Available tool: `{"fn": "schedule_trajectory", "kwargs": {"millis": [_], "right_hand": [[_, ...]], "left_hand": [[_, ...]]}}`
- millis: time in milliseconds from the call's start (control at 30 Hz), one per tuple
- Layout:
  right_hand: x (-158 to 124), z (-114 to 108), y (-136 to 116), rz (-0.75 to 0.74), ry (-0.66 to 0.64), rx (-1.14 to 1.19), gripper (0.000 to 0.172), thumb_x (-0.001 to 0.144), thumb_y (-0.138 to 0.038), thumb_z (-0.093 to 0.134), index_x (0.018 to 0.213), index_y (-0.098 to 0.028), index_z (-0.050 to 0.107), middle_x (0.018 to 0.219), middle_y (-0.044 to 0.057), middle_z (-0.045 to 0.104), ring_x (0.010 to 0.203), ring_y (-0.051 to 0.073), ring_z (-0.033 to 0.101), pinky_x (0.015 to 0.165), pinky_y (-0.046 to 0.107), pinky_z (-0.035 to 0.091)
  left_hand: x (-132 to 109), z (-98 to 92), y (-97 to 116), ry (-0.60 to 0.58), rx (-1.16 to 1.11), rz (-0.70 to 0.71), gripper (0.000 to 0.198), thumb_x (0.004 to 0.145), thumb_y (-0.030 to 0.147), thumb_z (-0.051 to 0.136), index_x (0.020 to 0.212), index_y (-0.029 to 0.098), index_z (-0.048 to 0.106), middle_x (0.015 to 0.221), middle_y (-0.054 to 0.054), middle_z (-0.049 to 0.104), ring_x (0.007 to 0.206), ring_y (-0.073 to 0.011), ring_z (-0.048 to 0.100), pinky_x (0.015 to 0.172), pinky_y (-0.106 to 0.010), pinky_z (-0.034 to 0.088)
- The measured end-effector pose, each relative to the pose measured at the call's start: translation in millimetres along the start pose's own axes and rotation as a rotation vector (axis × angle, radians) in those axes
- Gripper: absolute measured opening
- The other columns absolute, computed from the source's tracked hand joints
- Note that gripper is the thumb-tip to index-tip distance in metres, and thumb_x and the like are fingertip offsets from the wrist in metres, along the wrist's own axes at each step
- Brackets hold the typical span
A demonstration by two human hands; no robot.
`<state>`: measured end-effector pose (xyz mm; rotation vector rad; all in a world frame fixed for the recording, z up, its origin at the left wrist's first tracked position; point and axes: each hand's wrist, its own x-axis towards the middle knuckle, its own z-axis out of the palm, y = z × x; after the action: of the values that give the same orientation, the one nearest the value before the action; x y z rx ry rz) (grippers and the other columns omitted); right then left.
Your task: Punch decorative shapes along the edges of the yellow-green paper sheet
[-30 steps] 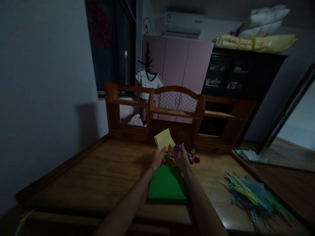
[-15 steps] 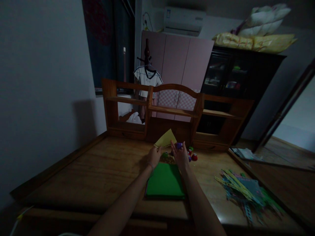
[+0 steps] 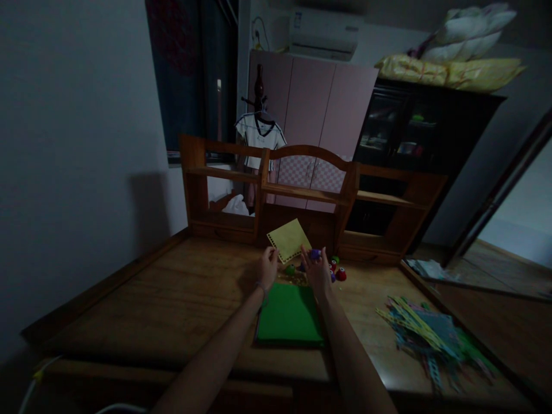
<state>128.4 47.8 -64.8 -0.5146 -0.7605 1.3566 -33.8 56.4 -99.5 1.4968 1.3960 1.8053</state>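
Note:
A yellow sheet of paper (image 3: 290, 237) is tilted up above the table, with a row of small holes along its lower left edge. My left hand (image 3: 268, 269) has its fingers closed at that edge. In my right hand (image 3: 318, 277) is a small purple paper punch (image 3: 315, 253), gripped between thumb and fingers at the sheet's right corner. Whether the paper sits inside the punch is too small to tell. Under the sheet lies a green punch (image 3: 290, 269) among yellow paper bits. A green pad (image 3: 290, 316) lies between my forearms.
Red punches (image 3: 341, 274) with eye-like spots stand right of my right hand. A heap of punched paper strips (image 3: 425, 330) in yellow, blue and green lies at the table's right. The wooden shelf unit (image 3: 302, 192) borders the table's (image 3: 172, 305) back edge.
The yellow sheet has turned, showing more of its face and its holed edge. My left hand has shifted slightly up and left; my right hand stays nearly in place with the purple punch.

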Motion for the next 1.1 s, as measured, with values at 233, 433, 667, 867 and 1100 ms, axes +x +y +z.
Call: {"fn": "schedule_trajectory", "kwargs": {"millis": [233, 433, 667, 867, 1100], "right_hand": [[4, -7, 4, 0.086, -0.031, 0.117, 0.029, 0.082, -0.055, 0.053, 0.079, -0.026, 0.057, 0.094, 0.001, 0.067, 0.110, 0.021, 0.059, 0.091, 0.042, 0.051], [4, -8, 3, 0.084, -0.055, 0.138, 0.028, 0.080, -0.055, 0.056, 0.080, -0.026, 0.056, 0.092, 0.000, 0.067, 0.109, 0.020, 0.059, 0.091, 0.040, 0.049], [6, -10, 4, 0.100, -0.052, 0.190, 0.029, 0.082, -0.054, 0.053, 0.080, -0.025, 0.057, 0.085, -0.001, 0.067, 0.105, 0.019, 0.062, 0.090, 0.035, 0.050], [8, -12, 5, 0.102, -0.040, 0.202, 0.027, 0.082, -0.052, 0.055, 0.079, -0.025, 0.059, 0.086, -0.001, 0.069, 0.104, 0.019, 0.062, 0.089, 0.036, 0.051], [8, -12, 5, 0.098, -0.036, 0.230, 0.030, 0.081, -0.053, 0.057, 0.076, -0.024, 0.059, 0.085, 0.000, 0.067, 0.107, 0.021, 0.060, 0.091, 0.035, 0.050]], "left_hand": [[-1, -1.5, 4, 0.031, 0.010, -0.026, 0.035, 0.087, 0.048, 0.042, 0.086, 0.016, 0.058, 0.072, -0.002, 0.061, 0.061, -0.0126, 0.056, 0.053, -0.020, 0.039], [-1, -3.5, 5, 0.009, 0.011, 0.002, 0.035, 0.088, 0.048, 0.041, 0.086, 0.017, 0.058, 0.075, -0.003, 0.063, 0.066, -0.0138, 0.058, 0.056, -0.020, 0.040], [-1, -1.8, 6, 0.000, -0.051, -0.030, 0.035, 0.088, 0.048, 0.042, 0.087, 0.017, 0.057, 0.072, -0.002, 0.061, 0.062, -0.0137, 0.058, 0.053, -0.020, 0.040], [-2, -2.4, 10, 0.015, -0.112, -0.044, 0.031, 0.085, 0.047, 0.048, 0.083, 0.018, 0.057, 0.067, -0.001, 0.060, 0.059, -0.0142, 0.058, 0.051, -0.021, 0.041], [-3, 0.5, 10, -0.079, -0.170, -0.069, 0.030, 0.083, 0.047, 0.053, 0.085, 0.017, 0.056, 0.073, -0.003, 0.065, 0.060, -0.0135, 0.061, 0.050, -0.019, 0.042]]}}
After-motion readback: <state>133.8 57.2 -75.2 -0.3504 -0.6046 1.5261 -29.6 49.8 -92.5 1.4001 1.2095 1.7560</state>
